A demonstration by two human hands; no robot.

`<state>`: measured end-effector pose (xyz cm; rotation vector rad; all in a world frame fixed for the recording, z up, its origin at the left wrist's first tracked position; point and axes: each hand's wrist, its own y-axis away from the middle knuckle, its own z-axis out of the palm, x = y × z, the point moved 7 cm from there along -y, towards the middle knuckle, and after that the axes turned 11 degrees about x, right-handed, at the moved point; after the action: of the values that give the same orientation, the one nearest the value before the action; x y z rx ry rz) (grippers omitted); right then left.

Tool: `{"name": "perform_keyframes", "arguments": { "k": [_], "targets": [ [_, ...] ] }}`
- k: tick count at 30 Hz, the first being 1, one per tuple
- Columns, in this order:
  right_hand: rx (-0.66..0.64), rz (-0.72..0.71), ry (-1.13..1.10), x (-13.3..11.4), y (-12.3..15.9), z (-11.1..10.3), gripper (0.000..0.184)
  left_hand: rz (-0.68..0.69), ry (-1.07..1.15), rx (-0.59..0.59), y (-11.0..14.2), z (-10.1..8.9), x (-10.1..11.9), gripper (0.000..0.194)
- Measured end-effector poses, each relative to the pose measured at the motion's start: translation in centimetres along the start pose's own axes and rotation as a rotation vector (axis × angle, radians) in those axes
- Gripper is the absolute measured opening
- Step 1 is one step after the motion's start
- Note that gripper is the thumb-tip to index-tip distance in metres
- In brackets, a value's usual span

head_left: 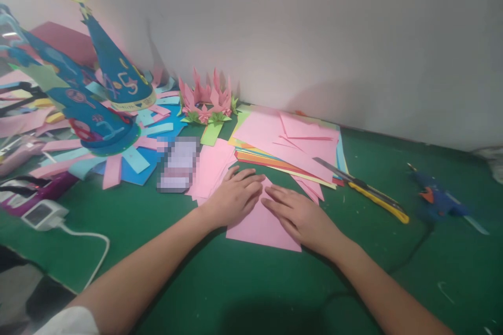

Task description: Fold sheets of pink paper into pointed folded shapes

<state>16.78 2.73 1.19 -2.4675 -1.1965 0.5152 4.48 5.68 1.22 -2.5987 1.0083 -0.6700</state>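
Observation:
A pink sheet of paper [263,227] lies on the green table in front of me, its upper part narrowing to a point between my hands. My left hand [234,196] rests flat on its left side, fingers stretched toward the top. From the right, my right hand [301,213] presses on the paper with its fingers extended and slightly apart. The fingertips of both hands come close together near the upper end. Part of the paper's edges is hidden beneath the hands. More pink sheets [214,165] lie just beyond my left hand.
Behind are stacked coloured papers [263,131], with a yellow cutter knife [377,201] overlapping their right corner. A blue glue gun [444,201] lies far right. Left stand a phone [178,165], blue cone hats [118,70], a pink paper crown [206,97] and a white device with cable [45,214].

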Motion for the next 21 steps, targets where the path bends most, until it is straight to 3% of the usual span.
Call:
{"name": "perform_keyframes", "arguments": {
  "k": [9, 17, 21],
  "targets": [
    [0.015, 0.026, -0.021, -0.1, -0.1, -0.3, 0.037, 0.063, -0.032, 0.020, -0.4, -2.0, 0.8, 0.015],
    [0.028, 0.027, -0.034, -0.2, -0.2, -0.4, 0.036, 0.020, -0.094, 0.068, -0.4, -3.5, 0.5, 0.037],
    [0.033, 0.030, -0.041, -0.2, -0.1, -0.4, 0.037, 0.034, -0.171, 0.035, -0.1, -3.7, 0.3, 0.040]
  ]
}}
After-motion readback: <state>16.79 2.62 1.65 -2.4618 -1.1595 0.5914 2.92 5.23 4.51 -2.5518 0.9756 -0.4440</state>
